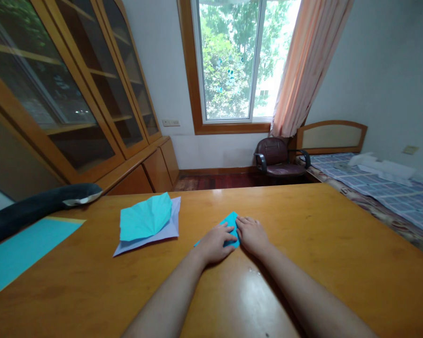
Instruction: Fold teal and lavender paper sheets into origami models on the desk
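Paper (232,218) lies under L hand (214,244), part-open, prob. to keep flat; R hand (253,235), also part-open, touches paper's right edge; neither grips.

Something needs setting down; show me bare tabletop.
Bare table: right of the right hand, toward the bed; and front left, between flat blue sheet and left forearm. Crowded: the centre, with left hand on small blue paper; and back left, around the stacked papers and dark object.

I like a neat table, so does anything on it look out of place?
The creased blue sheet sits crooked on the lavender paper, left of your left hand; their edges don't line up. I see no spill.
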`<state>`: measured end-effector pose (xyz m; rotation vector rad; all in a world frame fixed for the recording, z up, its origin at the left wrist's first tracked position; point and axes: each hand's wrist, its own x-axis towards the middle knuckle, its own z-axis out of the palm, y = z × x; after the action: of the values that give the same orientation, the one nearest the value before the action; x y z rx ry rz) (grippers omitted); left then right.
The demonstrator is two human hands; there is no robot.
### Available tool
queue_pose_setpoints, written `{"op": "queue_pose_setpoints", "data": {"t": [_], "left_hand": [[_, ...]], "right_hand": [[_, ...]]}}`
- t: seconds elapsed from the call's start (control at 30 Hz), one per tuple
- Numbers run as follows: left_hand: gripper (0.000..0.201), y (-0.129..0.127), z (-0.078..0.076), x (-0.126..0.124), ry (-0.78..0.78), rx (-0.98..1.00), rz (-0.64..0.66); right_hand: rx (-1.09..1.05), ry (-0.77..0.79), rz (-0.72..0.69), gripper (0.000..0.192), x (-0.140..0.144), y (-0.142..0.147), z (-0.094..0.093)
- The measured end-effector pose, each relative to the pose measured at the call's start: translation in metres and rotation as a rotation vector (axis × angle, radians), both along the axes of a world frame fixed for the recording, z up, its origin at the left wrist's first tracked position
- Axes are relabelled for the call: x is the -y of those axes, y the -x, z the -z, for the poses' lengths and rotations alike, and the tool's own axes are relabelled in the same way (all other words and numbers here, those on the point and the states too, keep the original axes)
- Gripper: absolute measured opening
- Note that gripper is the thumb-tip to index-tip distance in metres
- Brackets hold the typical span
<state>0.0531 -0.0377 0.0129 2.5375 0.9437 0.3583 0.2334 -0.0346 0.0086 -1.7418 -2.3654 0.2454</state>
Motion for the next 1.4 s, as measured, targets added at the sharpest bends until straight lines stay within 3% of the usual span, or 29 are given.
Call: {"op": "queue_pose_setpoints", "data": {"t": [0.33,0.63,0.97,1.4], "left_hand": [[0.052,0.032,-0.01,-0.002,0.031,-0.082,-0.151],[0.064,0.041,-0.021,0.002,0.043,-0.146,-0.173],[0.065,0.035,-0.024,0.013,0.008,-0.195,-0.234],[0.056,0.034,-0.025,0.013,-0.053,-0.204,-0.211]], "right_hand": [[0.0,0.166,0.001,0.055,-0.001,-0.002,0.007],[0.012,0.162,-0.04,0.063,-0.002,-0.004,0.008],[0.027,0.159,-0.051,0.067,-0.001,-0.004,0.006],[0.035,0.164,-0.047,0.067,-0.001,-0.005,0.007]]}}
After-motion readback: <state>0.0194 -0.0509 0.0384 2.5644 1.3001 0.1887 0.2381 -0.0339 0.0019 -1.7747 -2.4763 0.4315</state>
